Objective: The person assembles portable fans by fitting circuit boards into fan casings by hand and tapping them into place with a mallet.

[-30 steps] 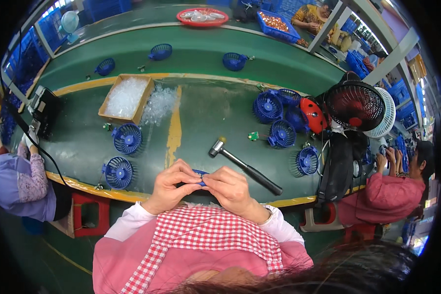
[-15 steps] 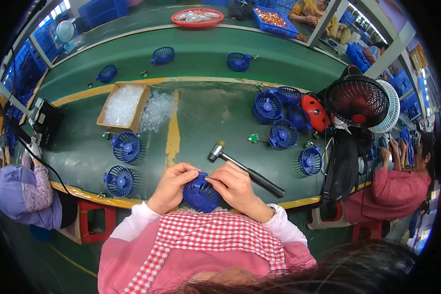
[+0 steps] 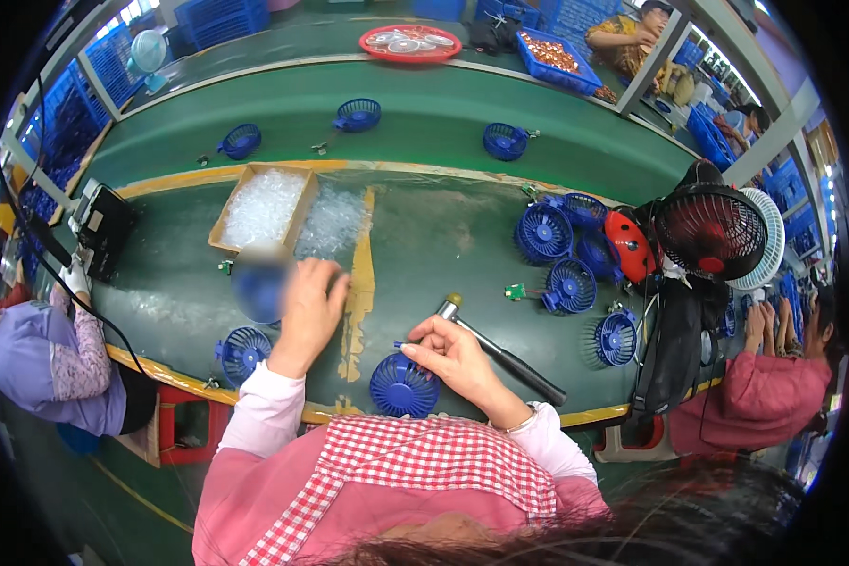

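Observation:
My right hand [image 3: 455,363] pinches the short neck of a round blue slatted fan housing [image 3: 404,387], which is close to my apron at the table's front edge. My left hand [image 3: 313,307] is off that housing, over the table beside another blue fan housing [image 3: 258,291] that is partly blurred. Its thumb stands apart from the fingers, and nothing shows in it. Just beyond are a cardboard box [image 3: 299,215] of small clear plastic pieces and a loose heap of clear pieces [image 3: 332,222]. A hammer with a black handle [image 3: 514,363] lies right of my right hand.
More blue housings [image 3: 571,285] with small green circuit boards [image 3: 514,291] cluster at the right, near a black desk fan [image 3: 710,231] and a black bag [image 3: 670,340]. Others sit on the green conveyor belt [image 3: 424,123]. Co-workers sit at left [image 3: 61,368] and right [image 3: 764,377].
My left hand has let go of the blue fan housing and moved left and away from me toward the clear pieces. My right hand keeps hold of it. The whole view has shifted slightly.

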A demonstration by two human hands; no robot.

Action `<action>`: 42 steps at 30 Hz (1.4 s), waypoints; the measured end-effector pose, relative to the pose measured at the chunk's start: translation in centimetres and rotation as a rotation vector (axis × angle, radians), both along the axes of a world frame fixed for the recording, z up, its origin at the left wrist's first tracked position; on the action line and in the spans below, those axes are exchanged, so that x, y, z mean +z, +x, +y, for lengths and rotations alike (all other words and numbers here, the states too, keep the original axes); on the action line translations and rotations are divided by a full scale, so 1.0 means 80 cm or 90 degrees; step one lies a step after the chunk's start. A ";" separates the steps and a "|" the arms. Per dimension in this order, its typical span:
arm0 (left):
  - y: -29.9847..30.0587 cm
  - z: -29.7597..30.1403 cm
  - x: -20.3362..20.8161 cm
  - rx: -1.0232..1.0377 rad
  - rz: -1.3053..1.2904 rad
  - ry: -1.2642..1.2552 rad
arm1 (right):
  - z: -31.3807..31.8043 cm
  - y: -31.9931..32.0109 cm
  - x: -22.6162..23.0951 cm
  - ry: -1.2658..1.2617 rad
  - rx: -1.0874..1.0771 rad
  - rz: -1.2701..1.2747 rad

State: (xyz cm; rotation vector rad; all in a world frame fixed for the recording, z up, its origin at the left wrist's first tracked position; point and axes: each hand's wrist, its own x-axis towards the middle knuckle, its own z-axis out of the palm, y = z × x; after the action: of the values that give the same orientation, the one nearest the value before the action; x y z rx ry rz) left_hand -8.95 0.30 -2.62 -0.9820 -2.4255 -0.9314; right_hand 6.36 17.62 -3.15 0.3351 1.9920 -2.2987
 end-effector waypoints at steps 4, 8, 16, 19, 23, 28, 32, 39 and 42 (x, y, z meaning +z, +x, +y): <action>-0.024 -0.005 -0.018 0.074 0.019 -0.106 | -0.002 -0.001 -0.009 0.035 0.028 0.016; -0.029 -0.004 -0.030 0.076 0.103 -0.131 | -0.002 0.003 -0.005 0.047 0.023 -0.003; 0.028 -0.004 -0.005 -0.105 -0.423 0.112 | 0.004 0.021 -0.001 0.011 -0.101 0.015; 0.058 -0.003 -0.006 -0.210 -0.777 0.303 | -0.002 0.024 0.009 0.026 -0.105 0.068; 0.081 0.003 -0.005 -0.268 -0.919 0.392 | -0.010 0.028 0.012 0.036 -0.088 0.082; 0.091 0.008 0.000 -0.263 -0.943 0.403 | -0.010 0.031 0.009 0.059 -0.090 0.089; 0.096 0.010 0.003 -0.264 -0.896 0.401 | -0.015 0.031 0.005 0.083 -0.126 0.094; 0.092 0.011 0.001 -0.265 -0.801 0.381 | -0.015 0.027 0.011 0.039 -0.129 0.123; 0.088 0.014 0.001 -0.253 -0.845 0.427 | -0.013 0.026 0.013 0.066 -0.140 0.114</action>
State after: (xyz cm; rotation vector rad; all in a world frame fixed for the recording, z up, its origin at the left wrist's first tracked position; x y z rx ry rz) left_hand -1.89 1.43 -2.50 -0.6173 -2.2947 -3.0080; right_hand 8.46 16.55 -2.12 0.3870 2.2703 -2.4371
